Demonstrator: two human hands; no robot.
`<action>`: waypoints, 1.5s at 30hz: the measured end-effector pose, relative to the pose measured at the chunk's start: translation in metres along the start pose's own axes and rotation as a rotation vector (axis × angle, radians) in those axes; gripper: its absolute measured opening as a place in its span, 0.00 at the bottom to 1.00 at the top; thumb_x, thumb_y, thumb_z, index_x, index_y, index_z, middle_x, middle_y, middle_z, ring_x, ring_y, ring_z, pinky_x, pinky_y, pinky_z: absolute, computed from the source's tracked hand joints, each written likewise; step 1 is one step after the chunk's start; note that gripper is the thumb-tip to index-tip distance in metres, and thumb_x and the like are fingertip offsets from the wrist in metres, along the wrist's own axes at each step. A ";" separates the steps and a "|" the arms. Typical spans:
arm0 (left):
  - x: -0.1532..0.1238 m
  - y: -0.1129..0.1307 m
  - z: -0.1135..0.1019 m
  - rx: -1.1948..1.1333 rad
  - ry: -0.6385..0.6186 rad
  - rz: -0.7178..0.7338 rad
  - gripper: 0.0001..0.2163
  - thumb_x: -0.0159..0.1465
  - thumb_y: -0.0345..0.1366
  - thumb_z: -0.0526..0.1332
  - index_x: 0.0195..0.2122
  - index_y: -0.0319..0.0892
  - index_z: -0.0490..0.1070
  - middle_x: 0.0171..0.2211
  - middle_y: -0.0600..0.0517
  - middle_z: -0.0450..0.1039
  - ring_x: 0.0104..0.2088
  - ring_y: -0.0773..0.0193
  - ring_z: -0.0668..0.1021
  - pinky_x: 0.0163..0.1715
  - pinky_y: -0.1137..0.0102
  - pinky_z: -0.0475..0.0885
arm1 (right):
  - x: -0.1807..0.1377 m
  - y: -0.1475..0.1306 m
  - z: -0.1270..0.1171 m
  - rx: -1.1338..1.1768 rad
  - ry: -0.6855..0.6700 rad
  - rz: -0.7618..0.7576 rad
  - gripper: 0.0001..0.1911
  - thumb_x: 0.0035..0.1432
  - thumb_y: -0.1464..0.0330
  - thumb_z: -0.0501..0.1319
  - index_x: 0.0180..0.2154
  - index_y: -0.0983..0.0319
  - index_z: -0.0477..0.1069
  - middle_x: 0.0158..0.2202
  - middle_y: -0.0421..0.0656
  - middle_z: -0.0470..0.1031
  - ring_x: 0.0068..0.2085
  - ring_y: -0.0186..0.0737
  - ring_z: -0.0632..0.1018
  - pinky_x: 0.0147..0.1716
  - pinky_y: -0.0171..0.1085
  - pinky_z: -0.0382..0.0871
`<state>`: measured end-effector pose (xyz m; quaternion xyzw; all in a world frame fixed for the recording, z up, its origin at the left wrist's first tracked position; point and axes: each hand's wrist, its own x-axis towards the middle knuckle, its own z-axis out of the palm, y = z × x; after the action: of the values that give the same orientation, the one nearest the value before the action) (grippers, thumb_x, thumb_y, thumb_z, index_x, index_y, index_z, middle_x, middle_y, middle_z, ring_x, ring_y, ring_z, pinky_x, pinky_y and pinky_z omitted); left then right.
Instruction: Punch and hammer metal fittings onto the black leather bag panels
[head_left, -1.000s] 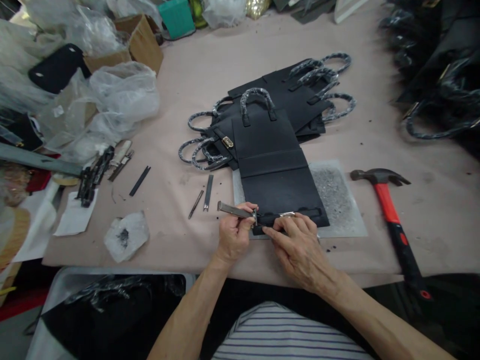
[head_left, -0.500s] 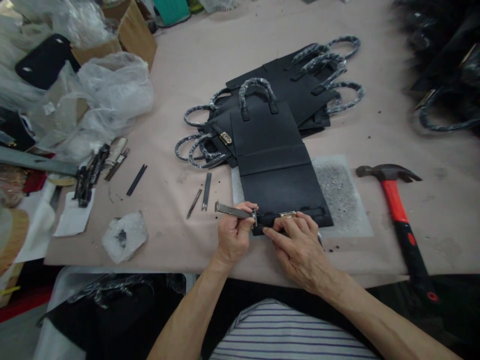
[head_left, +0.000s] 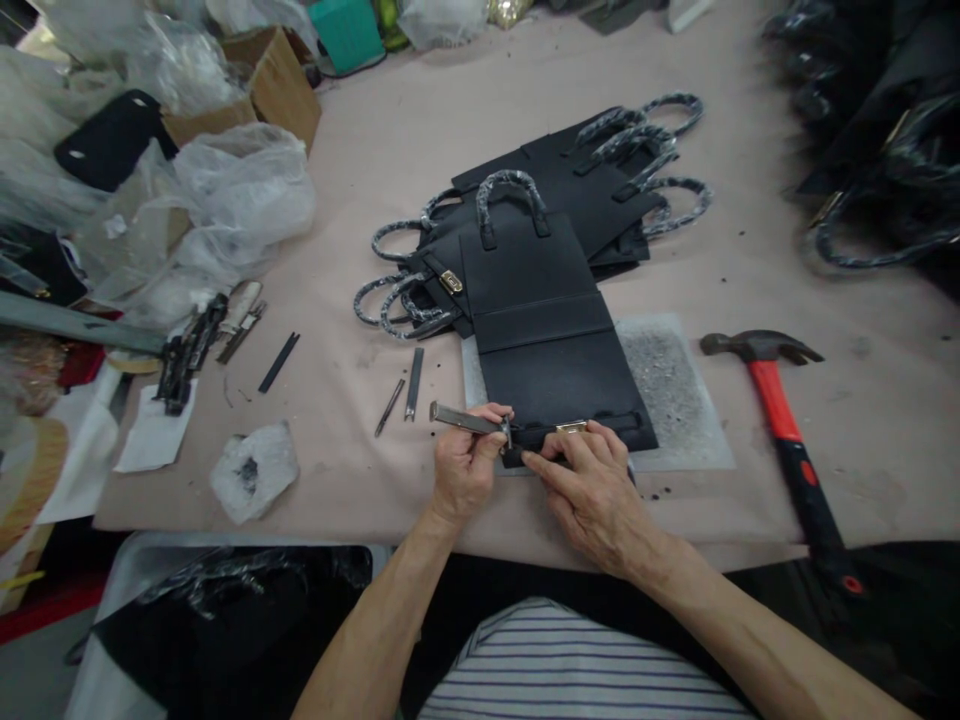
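My left hand is closed around a flat metal punch, whose head meets the left end of a strap on a black handbag panel. My right hand presses on the panel's near edge. Its index finger points toward the punch head, and the other fingers curl by a gold clasp. A bit of shiny metal shows at the right hand's outer side; I cannot make out what it is. The panel lies flat, its plastic-wrapped handle pointing away from me, over a worn, speckled pale board.
More black bag panels with wrapped handles lie behind. A claw hammer rests at the right. On the left are slim metal tools, a whitish lump, plastic bags and a cardboard box. A bin stands below the table edge.
The view has shifted slightly. Both hands keep nearly the same place on the panel, with the punch still in my left hand.
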<state>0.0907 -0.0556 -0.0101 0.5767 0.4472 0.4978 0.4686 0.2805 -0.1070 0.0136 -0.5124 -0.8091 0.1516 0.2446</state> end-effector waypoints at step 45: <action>0.015 0.028 -0.037 0.238 0.182 -0.299 0.11 0.66 0.44 0.64 0.36 0.40 0.76 0.30 0.49 0.79 0.32 0.60 0.81 0.34 0.70 0.74 | -0.039 -0.021 -0.019 -0.331 0.113 0.040 0.18 0.64 0.77 0.56 0.55 0.69 0.68 0.37 0.49 0.77 0.39 0.46 0.72 0.45 0.47 0.63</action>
<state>0.0571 -0.0419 0.0219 0.5079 0.6240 0.4163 0.4234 0.2888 -0.1515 0.0305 -0.5692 -0.7978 -0.0078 0.1988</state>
